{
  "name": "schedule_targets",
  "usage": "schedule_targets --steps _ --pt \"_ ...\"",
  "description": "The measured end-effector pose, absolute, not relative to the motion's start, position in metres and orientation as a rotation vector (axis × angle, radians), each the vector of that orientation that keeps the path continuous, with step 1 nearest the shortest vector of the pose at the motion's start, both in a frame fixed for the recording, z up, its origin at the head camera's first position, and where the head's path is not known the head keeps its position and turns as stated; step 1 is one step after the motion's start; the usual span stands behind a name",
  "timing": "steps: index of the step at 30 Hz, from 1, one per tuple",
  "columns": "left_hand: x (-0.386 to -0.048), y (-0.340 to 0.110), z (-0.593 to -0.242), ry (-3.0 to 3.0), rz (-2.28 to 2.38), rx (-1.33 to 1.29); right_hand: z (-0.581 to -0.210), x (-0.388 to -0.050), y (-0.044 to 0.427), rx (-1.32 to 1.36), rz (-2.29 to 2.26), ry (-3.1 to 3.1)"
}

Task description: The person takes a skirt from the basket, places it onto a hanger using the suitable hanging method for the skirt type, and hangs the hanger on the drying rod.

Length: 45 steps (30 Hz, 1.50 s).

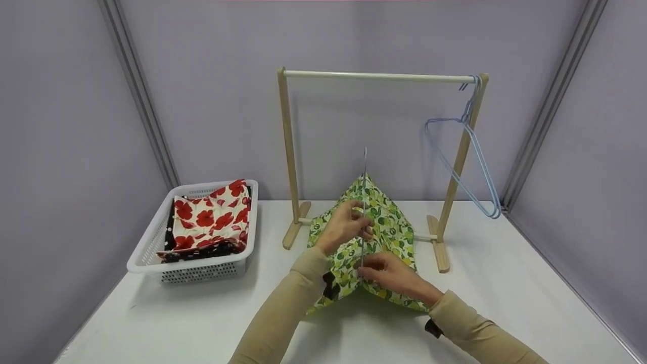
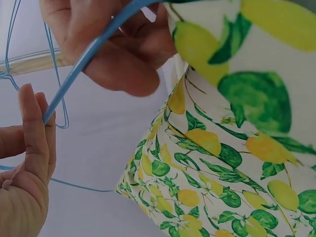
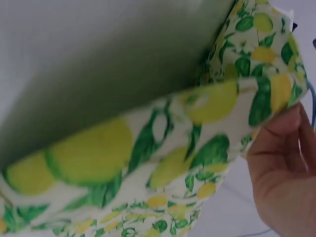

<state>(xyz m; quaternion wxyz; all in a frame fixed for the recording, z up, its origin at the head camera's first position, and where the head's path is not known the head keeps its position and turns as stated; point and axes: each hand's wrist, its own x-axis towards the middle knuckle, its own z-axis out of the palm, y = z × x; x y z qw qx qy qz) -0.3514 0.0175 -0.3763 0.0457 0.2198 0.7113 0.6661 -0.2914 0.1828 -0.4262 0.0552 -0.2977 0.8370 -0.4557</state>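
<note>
- Nearest, tan sleeves [image 1: 283, 308] of smooth cloth, reaching over a flat white surface [image 1: 172, 323].
- Just past the right sleeve, right hand [image 1: 394, 275], low and close in; thumb and fingers pinching an edge of lemon-print fabric [image 1: 391, 232] beside one end of a blue wire hanger [image 1: 362, 247].
- A little farther off and higher, left hand [image 1: 349, 227], fingers curled round the slim, smooth wire.
- Between and beyond both hands, the fabric itself: thin, matt, white with yellow fruit and green leaves, rising to a tent-like peak and spreading below in slanting flaps. Just behind the left hand, touching the right.
- Edge-on in the head view, the hanger, hook upright above that peak; partly covered by fingers. Impossible to tell how far inside the fabric.
- Well to the left, a white plastic basket [image 1: 207, 271] with perforated walls, holding red-flowered cloth [image 1: 207, 217] on top of black cloth with white dots [image 1: 202, 252].
- Directly behind the fabric, a rack with pale wooden uprights [image 1: 289, 151] and a round white rod [image 1: 374, 76]; low crosspiece partly hidden.
- At the rod's right end, two triangular hangers [image 1: 483, 164] of blue wire, well apart from both hands.
- Farthest back, plain pale panels [image 1: 354, 40], with grooved grey strips [image 1: 137, 86] at the corners.
</note>
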Motion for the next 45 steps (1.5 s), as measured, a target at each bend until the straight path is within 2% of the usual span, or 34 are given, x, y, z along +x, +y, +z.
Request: schedule_targets --steps 4,9,15,25,45 --pt "-0.353 0.017 -0.379 2.122 2.082 0.69 -0.425 -0.283 0.177 -0.748 -1.613 2.428" --pt "-0.355 0.015 -0.379 2.118 2.091 0.716 -0.436 -0.289 0.179 -0.74 -1.779 2.25" --pt "-0.357 0.012 -0.384 2.282 2.023 0.765 -0.423 -0.289 0.188 -0.733 -1.807 2.273" --pt "-0.34 0.023 -0.426 2.663 1.566 0.782 -0.395 -0.298 0.206 -0.75 -1.855 2.362" --pt "-0.313 0.029 -0.444 2.442 1.531 0.881 -0.357 -0.304 0.218 -0.667 -1.968 2.46"
